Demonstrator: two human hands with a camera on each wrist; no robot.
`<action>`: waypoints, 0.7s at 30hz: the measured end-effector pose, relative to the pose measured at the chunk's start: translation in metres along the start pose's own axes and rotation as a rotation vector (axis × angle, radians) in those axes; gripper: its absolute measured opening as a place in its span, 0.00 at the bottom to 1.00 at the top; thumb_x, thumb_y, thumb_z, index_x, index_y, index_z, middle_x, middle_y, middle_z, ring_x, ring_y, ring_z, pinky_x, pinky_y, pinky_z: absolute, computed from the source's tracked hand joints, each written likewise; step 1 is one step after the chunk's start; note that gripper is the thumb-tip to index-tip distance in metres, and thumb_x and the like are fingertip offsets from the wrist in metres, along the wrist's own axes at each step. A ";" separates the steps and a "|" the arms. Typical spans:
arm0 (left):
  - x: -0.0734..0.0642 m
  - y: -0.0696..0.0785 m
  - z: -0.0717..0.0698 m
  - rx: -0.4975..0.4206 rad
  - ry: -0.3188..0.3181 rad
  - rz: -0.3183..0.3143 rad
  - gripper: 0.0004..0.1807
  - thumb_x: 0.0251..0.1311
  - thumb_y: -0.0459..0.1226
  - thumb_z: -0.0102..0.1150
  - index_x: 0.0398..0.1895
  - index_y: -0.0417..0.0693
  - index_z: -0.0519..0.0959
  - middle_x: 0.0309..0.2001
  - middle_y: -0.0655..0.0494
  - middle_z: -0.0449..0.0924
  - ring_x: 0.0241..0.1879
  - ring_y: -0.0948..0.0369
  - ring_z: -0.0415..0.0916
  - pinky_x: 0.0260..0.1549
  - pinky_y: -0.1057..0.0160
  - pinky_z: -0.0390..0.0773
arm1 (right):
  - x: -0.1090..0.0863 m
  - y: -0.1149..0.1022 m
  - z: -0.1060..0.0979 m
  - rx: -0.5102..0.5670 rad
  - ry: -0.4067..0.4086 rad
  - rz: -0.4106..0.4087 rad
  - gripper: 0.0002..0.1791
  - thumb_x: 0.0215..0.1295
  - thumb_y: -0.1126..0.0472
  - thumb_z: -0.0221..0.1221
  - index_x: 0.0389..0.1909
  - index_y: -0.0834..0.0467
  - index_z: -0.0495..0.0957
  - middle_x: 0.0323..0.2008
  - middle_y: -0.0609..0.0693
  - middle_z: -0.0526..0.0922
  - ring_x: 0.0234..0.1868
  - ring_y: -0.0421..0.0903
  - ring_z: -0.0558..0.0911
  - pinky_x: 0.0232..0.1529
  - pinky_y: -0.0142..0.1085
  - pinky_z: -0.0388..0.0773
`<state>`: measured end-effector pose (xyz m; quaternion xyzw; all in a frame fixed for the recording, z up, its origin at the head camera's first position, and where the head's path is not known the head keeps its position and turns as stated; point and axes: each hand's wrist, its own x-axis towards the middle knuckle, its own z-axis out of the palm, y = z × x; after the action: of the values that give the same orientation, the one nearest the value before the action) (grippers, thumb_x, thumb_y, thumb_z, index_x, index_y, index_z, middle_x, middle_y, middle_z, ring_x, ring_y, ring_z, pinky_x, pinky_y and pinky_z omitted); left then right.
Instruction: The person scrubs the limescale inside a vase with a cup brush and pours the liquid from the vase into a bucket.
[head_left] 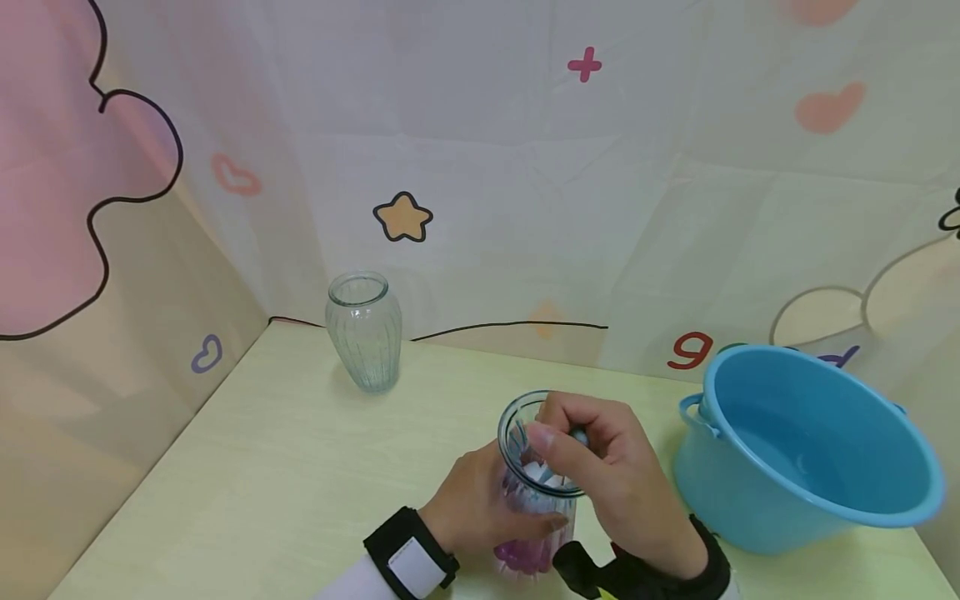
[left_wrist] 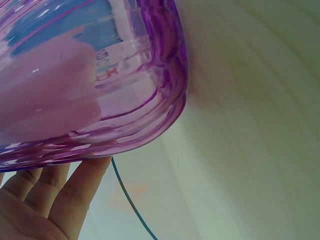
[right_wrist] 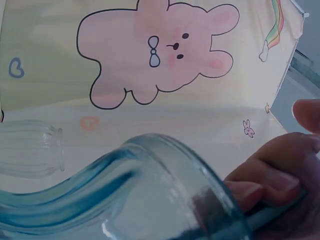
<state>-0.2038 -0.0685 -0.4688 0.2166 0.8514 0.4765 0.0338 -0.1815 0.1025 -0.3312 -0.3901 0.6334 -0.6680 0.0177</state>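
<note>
A ribbed glass vase (head_left: 534,554), bluish at the neck and purple at the base, is in my left hand (head_left: 468,504), which grips it round the body. The purple base (left_wrist: 170,90) fills the upper left of the left wrist view. My right hand (head_left: 626,479) is over the mouth, its curled fingers holding a slim light-blue handle (right_wrist: 272,212). The handle's rounded end (head_left: 579,437) shows by the fingers; its lower part goes down into the vase. White and blue shapes (head_left: 543,475) show inside, their kind hidden by glass and fingers.
A clear ribbed glass vase (head_left: 365,342) stands upright at the back left of the pale wooden table (head_left: 285,467). At the right is a large light-blue bucket (head_left: 738,483) with a side handle. A printed cloth (head_left: 480,167) hangs behind the table.
</note>
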 end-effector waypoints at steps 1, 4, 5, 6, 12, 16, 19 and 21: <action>0.000 0.000 0.000 0.001 0.002 0.003 0.43 0.49 0.62 0.75 0.68 0.71 0.66 0.51 0.70 0.84 0.49 0.71 0.81 0.52 0.64 0.83 | 0.000 -0.001 0.000 0.002 -0.004 0.004 0.16 0.76 0.71 0.48 0.25 0.60 0.66 0.23 0.52 0.62 0.28 0.48 0.69 0.23 0.42 0.66; 0.000 0.000 0.000 0.009 0.010 0.010 0.43 0.48 0.62 0.76 0.67 0.71 0.67 0.51 0.69 0.85 0.50 0.71 0.81 0.52 0.64 0.83 | -0.001 -0.004 -0.001 0.016 -0.003 0.003 0.18 0.76 0.71 0.48 0.23 0.58 0.63 0.21 0.51 0.59 0.26 0.48 0.66 0.22 0.41 0.64; 0.000 0.000 0.000 0.011 0.013 0.011 0.43 0.48 0.62 0.76 0.67 0.71 0.67 0.51 0.70 0.85 0.50 0.71 0.81 0.52 0.64 0.83 | -0.001 -0.005 0.000 0.022 0.004 -0.010 0.19 0.76 0.71 0.48 0.22 0.58 0.62 0.21 0.50 0.58 0.25 0.48 0.64 0.21 0.40 0.62; 0.000 0.000 0.001 0.014 0.015 0.012 0.42 0.48 0.62 0.76 0.67 0.71 0.67 0.52 0.70 0.85 0.50 0.70 0.81 0.52 0.64 0.83 | -0.002 -0.006 0.000 0.035 0.013 -0.024 0.19 0.76 0.72 0.48 0.21 0.57 0.61 0.20 0.50 0.56 0.24 0.47 0.63 0.20 0.39 0.61; 0.001 0.000 0.002 0.024 0.013 -0.015 0.44 0.47 0.64 0.75 0.66 0.66 0.69 0.51 0.71 0.85 0.52 0.70 0.81 0.53 0.62 0.83 | -0.005 -0.002 -0.001 0.148 0.062 -0.222 0.20 0.72 0.77 0.43 0.19 0.58 0.58 0.20 0.50 0.53 0.21 0.46 0.57 0.19 0.38 0.55; 0.001 0.000 0.002 0.038 0.014 -0.023 0.44 0.47 0.65 0.75 0.66 0.66 0.69 0.51 0.71 0.85 0.52 0.70 0.81 0.53 0.61 0.83 | -0.005 0.003 -0.001 0.192 0.066 -0.288 0.20 0.67 0.81 0.40 0.19 0.59 0.58 0.19 0.50 0.52 0.20 0.46 0.56 0.20 0.38 0.54; 0.000 0.000 0.002 0.035 0.014 -0.024 0.42 0.47 0.65 0.75 0.65 0.69 0.69 0.50 0.72 0.85 0.51 0.70 0.81 0.53 0.61 0.82 | -0.004 0.004 0.000 0.168 0.081 -0.278 0.20 0.68 0.81 0.41 0.18 0.59 0.59 0.19 0.50 0.53 0.20 0.46 0.57 0.19 0.38 0.54; 0.000 0.000 0.002 0.032 0.013 -0.021 0.41 0.47 0.64 0.75 0.64 0.70 0.69 0.50 0.72 0.85 0.51 0.70 0.81 0.53 0.61 0.82 | -0.003 0.003 0.001 0.126 0.096 -0.259 0.21 0.70 0.79 0.43 0.18 0.59 0.60 0.18 0.50 0.54 0.20 0.46 0.58 0.19 0.38 0.55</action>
<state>-0.2038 -0.0671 -0.4697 0.2050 0.8614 0.4637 0.0299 -0.1802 0.1030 -0.3356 -0.4344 0.5347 -0.7209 -0.0745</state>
